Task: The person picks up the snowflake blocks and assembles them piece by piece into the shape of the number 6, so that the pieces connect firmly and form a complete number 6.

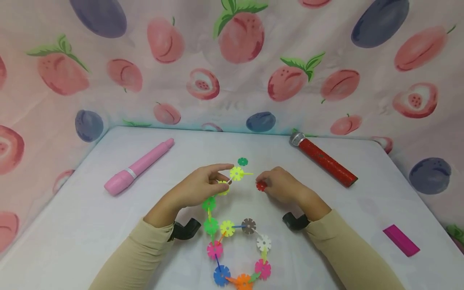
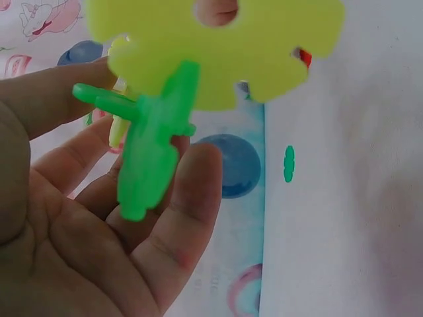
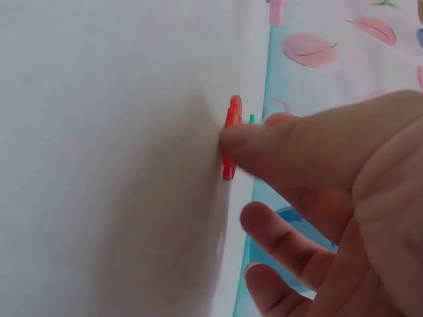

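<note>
A chain of colourful notched interlocking discs (image 1: 211, 226) lies on the white table, its lower part joined into a ring. My left hand (image 1: 197, 186) holds the far end of this chain, with the thumb at one yellow disc (image 1: 223, 188) and the index finger reaching to another yellow disc (image 1: 237, 173). Close up in the left wrist view, a green disc (image 2: 149, 148) slots into a large yellow disc (image 2: 218, 59) in front of the curled fingers. My right hand (image 1: 282, 185) pinches a red disc (image 3: 230, 158) low over the table, thumb across its face.
A loose green disc (image 1: 243, 161) lies just beyond the hands. The pink microphone-shaped toy (image 1: 139, 167) is at the left, a red glittery microphone (image 1: 324, 161) at the back right. Nearer on the right lies a magenta strip (image 1: 401, 240). Fruit-patterned cloth (image 1: 232, 80) hangs behind the table.
</note>
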A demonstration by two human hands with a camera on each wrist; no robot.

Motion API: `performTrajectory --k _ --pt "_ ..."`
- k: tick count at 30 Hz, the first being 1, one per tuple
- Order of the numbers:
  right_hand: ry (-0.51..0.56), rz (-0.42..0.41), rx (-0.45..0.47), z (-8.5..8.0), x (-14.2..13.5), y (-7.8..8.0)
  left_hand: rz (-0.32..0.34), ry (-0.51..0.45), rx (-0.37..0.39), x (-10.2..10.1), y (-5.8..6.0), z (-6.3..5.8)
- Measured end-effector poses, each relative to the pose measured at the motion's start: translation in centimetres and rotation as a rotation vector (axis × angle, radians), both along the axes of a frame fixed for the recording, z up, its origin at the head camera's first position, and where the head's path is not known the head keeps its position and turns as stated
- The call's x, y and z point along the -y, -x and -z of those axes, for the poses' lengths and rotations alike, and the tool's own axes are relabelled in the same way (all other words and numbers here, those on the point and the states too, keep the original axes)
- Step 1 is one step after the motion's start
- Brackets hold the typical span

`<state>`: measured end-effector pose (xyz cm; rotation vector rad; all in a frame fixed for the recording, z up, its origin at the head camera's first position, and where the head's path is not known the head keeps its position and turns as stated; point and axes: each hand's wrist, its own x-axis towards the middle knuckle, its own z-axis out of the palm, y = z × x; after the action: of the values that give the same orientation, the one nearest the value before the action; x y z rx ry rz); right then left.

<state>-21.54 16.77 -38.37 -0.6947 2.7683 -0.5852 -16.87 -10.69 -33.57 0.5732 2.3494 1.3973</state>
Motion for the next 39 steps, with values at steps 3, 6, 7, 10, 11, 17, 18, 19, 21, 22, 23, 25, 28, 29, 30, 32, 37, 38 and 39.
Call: performTrajectory --k 3,6,7,10,11,17,18,19,21,22,23,25,28,29,30,32,37,38,39 --pt "0.038 0.016 0.001 0.1 -0.2 -0.2 -0.001 0.001 0.001 0.0 0.0 0.0" --pt "0.106 0.063 0.004 0.2 -0.5 -0.4 0.003 -0.002 0.003 0.0 0.0 0.1" --pt "0.142 0.084 -0.002 0.2 -0.6 -0.5 0.007 -0.003 0.004 0.1 0.1 0.2" --pt "0.296 0.149 -0.024 -0.5 -0.7 -1.2 0.017 -0.006 0.0 0.1 0.1 0.3" --pt "0.358 0.163 -0.03 -0.9 -0.7 -1.6 0.02 -0.007 -0.001 0.1 0.1 0.3" --pt "0.639 0.127 0.034 -3.1 -0.4 -3.0 0.03 -0.015 -0.005 0.2 0.0 0.0" --pt "0.66 0.12 0.041 -3.3 -0.4 -3.1 0.031 -0.017 -0.006 0.2 0.0 0.0" --pt "0.674 0.118 0.044 -3.4 -0.4 -3.2 0.03 -0.019 -0.006 0.2 0.0 0.0" --pt "0.706 0.124 0.044 -3.5 -0.4 -3.3 0.028 -0.021 -0.004 0.2 0.0 -0.1" --pt "0.725 0.13 0.045 -3.6 -0.4 -3.3 0.027 -0.024 -0.002 0.2 0.0 -0.1" --pt "0.746 0.135 0.045 -3.6 -0.4 -3.3 0.027 -0.025 0.0 0.1 0.0 -0.1" --pt "0.79 0.142 0.051 -3.5 -0.5 -3.3 0.031 -0.026 0.0 0.1 0.0 0.0" --pt "0.84 0.141 0.064 -3.4 -0.5 -3.3 0.034 -0.027 0.0 0.0 -0.1 0.0" --pt "0.849 0.134 0.064 -3.4 -0.5 -3.3 0.034 -0.026 -0.002 0.0 -0.1 0.0" --pt "0.855 0.13 0.067 -3.4 -0.5 -3.3 0.032 -0.025 -0.004 0.0 -0.1 0.0" --pt "0.855 0.125 0.065 -3.4 -0.6 -3.2 0.026 -0.023 -0.008 0.0 -0.1 0.0" --pt "0.853 0.117 0.092 -3.4 -0.6 -3.3 0.025 -0.024 -0.009 -0.1 -0.2 -0.1" --pt "0.856 0.116 0.102 -3.5 -0.6 -3.3 0.027 -0.026 -0.008 -0.1 -0.2 -0.1" --pt "0.859 0.115 0.11 -3.5 -0.5 -3.4 0.029 -0.028 -0.007 -0.1 -0.2 -0.1"
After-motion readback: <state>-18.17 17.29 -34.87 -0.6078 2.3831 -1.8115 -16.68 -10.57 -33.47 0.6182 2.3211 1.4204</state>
